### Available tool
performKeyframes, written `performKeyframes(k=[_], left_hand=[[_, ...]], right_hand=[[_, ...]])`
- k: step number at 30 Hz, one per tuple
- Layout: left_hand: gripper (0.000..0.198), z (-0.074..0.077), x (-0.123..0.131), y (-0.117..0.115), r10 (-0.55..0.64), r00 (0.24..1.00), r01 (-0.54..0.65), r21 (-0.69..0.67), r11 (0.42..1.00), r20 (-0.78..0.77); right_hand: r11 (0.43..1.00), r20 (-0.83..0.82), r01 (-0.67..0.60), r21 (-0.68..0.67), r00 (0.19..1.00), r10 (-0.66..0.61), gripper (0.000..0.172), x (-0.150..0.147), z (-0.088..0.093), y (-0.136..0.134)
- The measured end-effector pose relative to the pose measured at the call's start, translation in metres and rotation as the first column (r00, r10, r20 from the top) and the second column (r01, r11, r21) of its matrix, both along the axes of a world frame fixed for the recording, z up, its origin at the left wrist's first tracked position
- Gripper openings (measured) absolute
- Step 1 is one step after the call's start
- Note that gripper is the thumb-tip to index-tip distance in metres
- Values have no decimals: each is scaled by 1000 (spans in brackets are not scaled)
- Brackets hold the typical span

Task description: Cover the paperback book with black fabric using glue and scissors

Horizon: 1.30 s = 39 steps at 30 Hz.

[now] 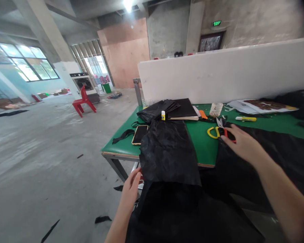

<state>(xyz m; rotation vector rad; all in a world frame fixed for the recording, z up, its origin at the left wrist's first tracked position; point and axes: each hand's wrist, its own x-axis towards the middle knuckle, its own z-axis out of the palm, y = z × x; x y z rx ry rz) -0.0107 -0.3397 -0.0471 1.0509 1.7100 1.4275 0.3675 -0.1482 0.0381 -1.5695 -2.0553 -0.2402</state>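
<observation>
A piece of thin black cloth lies over the near edge of the green table and hangs down toward my lap. At its left edge is my left hand, fingers bent and closed on the border; the fingertips are partly hidden. My right hand rests at the table's right part, thumb and fingers around the red handle of a pair of scissors. The scissors' other handle is yellow, and their blades point away from me. More black cloth spreads under and beside my right forearm.
On the green table are a phone, a yellow-and-white glue stick, another glue stick, a black folder and a clear case. A white panel stands behind. A red chair is on the floor at left.
</observation>
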Motion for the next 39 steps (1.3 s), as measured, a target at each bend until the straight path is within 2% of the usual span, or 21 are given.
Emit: performKeyframes(k=[2,5,7,8,10,12,14,15,17,19,21,25,29,31,32,34,35,36,39], left_hand=[[41,5,4,1,52,990,-45,62,997,-128],[36,19,8,2,74,960,-37,141,989,-270],[41,30,11,2,3,962,38,146,989,-271],[43,35,12,1,-47,964,87,143,986,-263],[43,43,12,1,-129,955,170,135,976,-267],[37,45,11,1,-165,934,209,109,972,-318],[31,42,8,3,-167,881,226,86,970,-442],[29,39,7,5,-157,833,237,86,968,-530],[26,34,3,9,-112,691,267,109,957,-715],[22,31,0,13,-52,537,304,135,943,-842],[18,33,-2,15,-5,439,323,152,934,-899],[18,44,-5,16,43,358,346,175,922,-933],[27,45,-6,17,119,249,421,218,880,-961],[29,40,-8,18,185,219,461,268,846,-958],[30,36,-10,18,205,216,476,286,831,-955],[31,28,-13,18,214,237,489,307,817,-948],[30,24,-15,17,211,258,480,314,819,-943],[30,20,-16,16,218,283,458,331,825,-934],[29,13,-16,9,323,364,303,439,846,-874]], right_hand=[[954,-39,-300,-23,954,299,50,-45,3,-40],[835,37,-543,-81,836,547,53,-119,-6,-97],[777,65,-621,-106,775,629,64,-159,-17,-121],[767,54,-633,-106,766,640,62,-173,-22,-127],[778,-25,-618,-108,784,620,40,-188,-29,-130],[830,-191,-547,-106,831,523,33,-187,-30,-126],[900,-415,-427,-90,837,355,32,-177,-26,-120],[928,-526,-364,-80,806,271,31,-171,-23,-118],[961,-705,-268,-66,694,145,32,-160,-16,-117],[963,-793,-260,-75,600,101,33,-155,-10,-119],[947,-804,-309,-93,584,111,33,-157,-6,-122],[924,-716,-368,-101,672,190,33,-173,-4,-125],[863,-540,-502,-65,745,393,29,-198,-13,-128],[795,-398,-599,-97,755,520,30,-206,-16,-131],[751,-346,-650,-120,736,582,30,-206,-15,-133],[671,-318,-728,-140,675,666,31,-198,-12,-136],[659,-338,-742,-122,656,675,32,-190,-9,-136],[682,-366,-727,-82,658,658,32,-180,-7,-135],[830,-389,-557,40,756,526,31,-148,-12,-125]])
